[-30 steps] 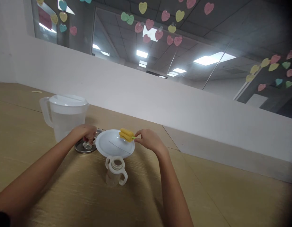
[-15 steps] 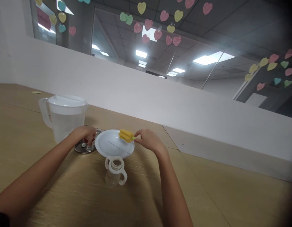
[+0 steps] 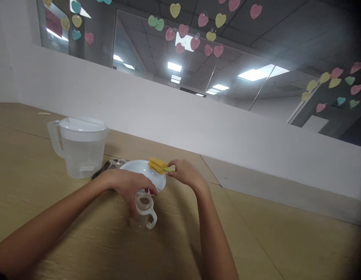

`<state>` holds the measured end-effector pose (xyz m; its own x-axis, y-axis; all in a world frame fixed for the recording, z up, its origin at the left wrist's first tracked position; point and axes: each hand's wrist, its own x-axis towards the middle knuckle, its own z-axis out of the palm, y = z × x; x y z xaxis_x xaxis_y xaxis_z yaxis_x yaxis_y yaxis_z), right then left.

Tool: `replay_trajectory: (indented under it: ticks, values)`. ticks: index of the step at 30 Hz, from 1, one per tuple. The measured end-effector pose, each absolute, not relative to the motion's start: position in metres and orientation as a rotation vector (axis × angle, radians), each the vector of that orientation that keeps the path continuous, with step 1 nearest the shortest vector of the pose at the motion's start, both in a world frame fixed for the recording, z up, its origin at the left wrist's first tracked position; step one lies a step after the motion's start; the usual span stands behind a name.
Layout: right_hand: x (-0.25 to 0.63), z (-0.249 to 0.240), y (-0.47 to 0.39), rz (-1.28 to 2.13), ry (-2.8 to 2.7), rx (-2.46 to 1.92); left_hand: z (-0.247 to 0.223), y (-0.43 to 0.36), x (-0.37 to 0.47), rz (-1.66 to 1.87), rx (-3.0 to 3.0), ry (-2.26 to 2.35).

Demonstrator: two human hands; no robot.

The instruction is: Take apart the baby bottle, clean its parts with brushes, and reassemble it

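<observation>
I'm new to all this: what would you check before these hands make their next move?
1. Right hand holding the yellow sponge brush by its green handle: ok.
2. Bottle upright, mouth uncovered: ok.
3. Left hand with a firm grip on the bottle: cannot tell; it is at the bottle, but the contact is partly hidden.
4. Sponge clear of the white bowl: cannot tell.
5. Metal tray fully visible: not ok, the left hand hides much of it.

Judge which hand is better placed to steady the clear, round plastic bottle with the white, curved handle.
Likely the left hand: it curves beside the open bottle; contact is unclear. The right hand is farther off, pinching the green stem of the yellow, lobed sponge brush.
</observation>
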<state>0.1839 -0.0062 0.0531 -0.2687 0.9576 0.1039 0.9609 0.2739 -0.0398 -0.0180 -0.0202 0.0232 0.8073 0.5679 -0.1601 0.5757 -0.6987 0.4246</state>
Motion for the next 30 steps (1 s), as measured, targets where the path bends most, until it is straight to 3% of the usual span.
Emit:
replay_trajectory:
  ticks: [5,10,15,21,30]
  values:
    - [0.188,0.055,-0.008,-0.044,-2.388,-1.833,0.004,-0.015,-0.007,0.001,2.58,0.779]
    - [0.19,0.06,-0.011,-0.074,-2.328,-1.756,0.014,-0.013,-0.014,0.07,2.553,0.708]
    - [0.191,0.072,-0.028,0.009,-2.128,-1.512,0.034,-0.001,-0.036,0.519,2.43,0.694]
    - [0.187,0.081,-0.046,0.31,-2.274,-1.333,0.019,0.045,-0.055,1.097,2.231,1.006]
    - [0.18,0.063,-0.026,0.214,-2.491,-1.376,0.008,0.042,-0.044,1.339,2.73,1.439]
